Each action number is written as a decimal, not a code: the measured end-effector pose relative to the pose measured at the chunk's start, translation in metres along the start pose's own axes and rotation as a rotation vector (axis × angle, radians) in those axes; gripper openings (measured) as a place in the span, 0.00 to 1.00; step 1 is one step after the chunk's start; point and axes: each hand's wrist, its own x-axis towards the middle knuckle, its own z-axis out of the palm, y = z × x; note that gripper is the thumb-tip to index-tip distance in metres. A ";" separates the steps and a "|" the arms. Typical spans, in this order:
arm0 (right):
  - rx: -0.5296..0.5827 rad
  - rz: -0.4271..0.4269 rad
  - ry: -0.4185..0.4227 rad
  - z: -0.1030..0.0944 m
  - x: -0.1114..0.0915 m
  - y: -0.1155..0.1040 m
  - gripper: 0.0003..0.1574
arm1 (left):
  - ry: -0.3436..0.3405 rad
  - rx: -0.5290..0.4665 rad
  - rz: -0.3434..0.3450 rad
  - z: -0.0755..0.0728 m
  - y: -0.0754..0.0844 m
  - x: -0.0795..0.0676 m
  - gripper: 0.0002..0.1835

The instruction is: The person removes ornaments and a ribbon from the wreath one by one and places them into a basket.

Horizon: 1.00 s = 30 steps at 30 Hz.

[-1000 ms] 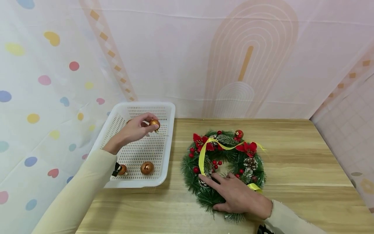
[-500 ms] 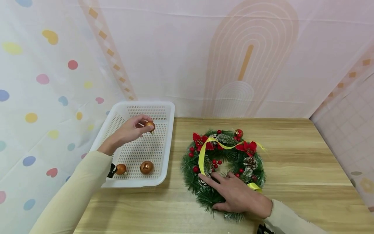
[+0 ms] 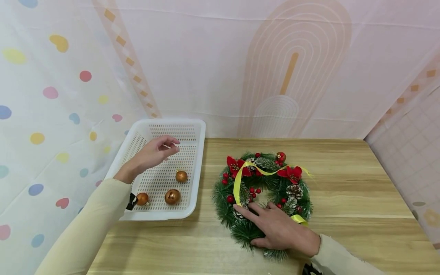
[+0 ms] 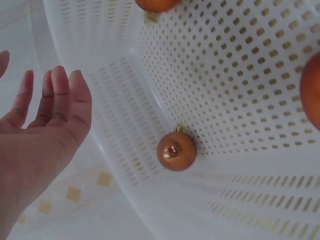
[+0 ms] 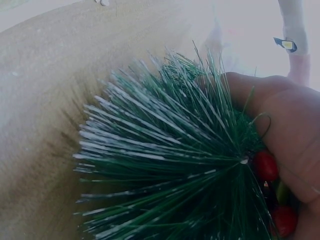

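Observation:
My left hand [image 3: 156, 152] is over the white plastic basket [image 3: 200, 168], its fingers loosely bent with nothing between them. In the basket lie a small glittery copper bauble [image 3: 181, 176], a larger shiny bauble [image 3: 172, 197] and another bauble [image 3: 142, 199] near my wrist. The left wrist view shows a shiny bauble [image 4: 177, 151] against the perforated wall, apart from the fingers. My right hand [image 3: 280, 229] holds the near side of a green Christmas wreath [image 3: 223, 206], fingers across the ring and thumb at its outer edge. Red berries [image 5: 265, 166] touch or nearly touch that hand.
The wreath bears red poinsettias [image 3: 292, 175], pine cones [image 3: 294, 192], a bauble [image 3: 280, 157] at its far edge and a loose yellow ribbon [image 3: 237, 187]. Basket and wreath stand apart on a wooden table [image 3: 361, 198], with a patterned cloth [image 3: 213, 68] hanging behind.
My left hand moved slightly left with the small glittery bauble and let it go; the bauble now lies on the basket floor. My right hand and the wreath stayed put.

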 end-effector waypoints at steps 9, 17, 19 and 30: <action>-0.016 -0.003 -0.006 -0.001 -0.002 0.001 0.63 | -0.031 -0.004 0.059 0.011 0.018 0.001 0.16; -0.034 -0.027 -0.021 -0.004 -0.005 0.004 0.63 | -0.079 -0.006 0.115 0.024 0.036 0.005 0.18; -0.038 -0.045 -0.024 -0.004 -0.006 0.007 0.63 | -0.093 -0.021 0.128 0.028 0.041 0.006 0.18; -0.054 -0.082 -0.041 -0.014 -0.012 0.018 0.64 | -0.153 -0.014 0.178 0.056 0.063 0.018 0.12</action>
